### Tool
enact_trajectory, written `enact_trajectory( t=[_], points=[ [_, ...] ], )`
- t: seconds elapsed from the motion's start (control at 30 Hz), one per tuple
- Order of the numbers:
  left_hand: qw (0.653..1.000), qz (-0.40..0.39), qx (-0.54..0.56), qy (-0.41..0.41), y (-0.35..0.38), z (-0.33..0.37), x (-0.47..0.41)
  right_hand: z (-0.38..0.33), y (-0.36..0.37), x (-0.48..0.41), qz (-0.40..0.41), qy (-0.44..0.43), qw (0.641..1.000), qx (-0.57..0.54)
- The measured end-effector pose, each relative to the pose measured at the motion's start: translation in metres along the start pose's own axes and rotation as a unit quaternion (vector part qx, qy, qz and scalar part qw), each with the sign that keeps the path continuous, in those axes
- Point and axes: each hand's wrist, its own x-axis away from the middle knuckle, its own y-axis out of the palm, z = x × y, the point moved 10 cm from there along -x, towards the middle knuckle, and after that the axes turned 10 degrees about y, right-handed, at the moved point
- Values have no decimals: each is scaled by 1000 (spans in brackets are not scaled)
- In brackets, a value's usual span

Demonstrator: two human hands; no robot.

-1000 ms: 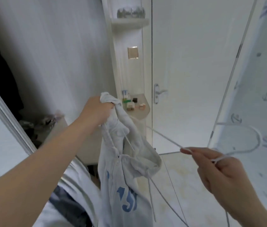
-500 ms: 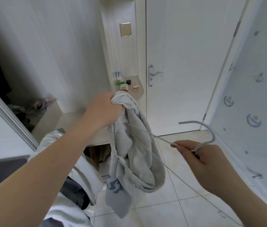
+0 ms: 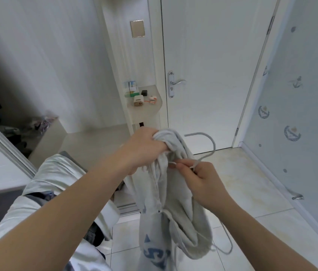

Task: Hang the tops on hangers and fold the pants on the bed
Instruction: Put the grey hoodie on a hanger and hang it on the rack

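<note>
A light grey hooded top (image 3: 175, 216) with blue print hangs in front of me over the tiled floor. My left hand (image 3: 144, 147) grips a bunch of its fabric at the top. My right hand (image 3: 199, 178) holds a thin grey wire hanger (image 3: 210, 142) just below its hook, right against the top's neck opening. The hook sticks up above my right hand. Part of the hanger's frame shows low on the right, behind the hood; the rest is hidden by fabric.
A white door (image 3: 209, 75) with a metal handle (image 3: 175, 84) is straight ahead. A small shelf (image 3: 146, 106) with little items stands to its left. A wardrobe with a sliding rail (image 3: 3, 145) is on the left, a patterned wall (image 3: 300, 104) on the right.
My right hand has brought the hanger left, from apart to against the top's neck. Both hands now sit close together, and the view has tilted down.
</note>
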Motion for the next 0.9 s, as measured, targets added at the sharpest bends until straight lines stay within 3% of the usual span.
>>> enact_trajectory(
  t=[0.23, 0.3, 0.37, 0.43, 0.47, 0.53, 0.6, 0.77, 0.9],
  points=[
    [999, -5, 30, -36, 21, -22, 8, 30, 36, 14, -55, 22, 997, -46],
    [997, -31, -72, 6, 21, -20, 12, 29, 28, 15, -52, 26, 994, -89],
    [984, -51, -136, 102, 24, -3, 19, 26, 19, 15, -51, 44, 989, -135],
    [959, -59, -205, 185, 19, 14, 32, 17, 9, 17, -56, 39, 988, -140],
    [931, -69, -285, 218, 17, 18, 37, 11, 4, 19, -65, 29, 989, -130],
    [874, -112, -416, 226, 16, 8, 46, -2, -1, 22, -88, 7, 989, -118],
    [845, -120, -469, 225, 20, 2, 55, -14, -3, 22, -101, -11, 988, -117],
    [868, -59, -423, 252, 48, 2, 68, -34, 10, 21, -94, -60, 992, -67],
    [936, -8, -282, 209, 34, -24, 69, -28, -10, 18, -4, -72, 996, 57]
  ],
)
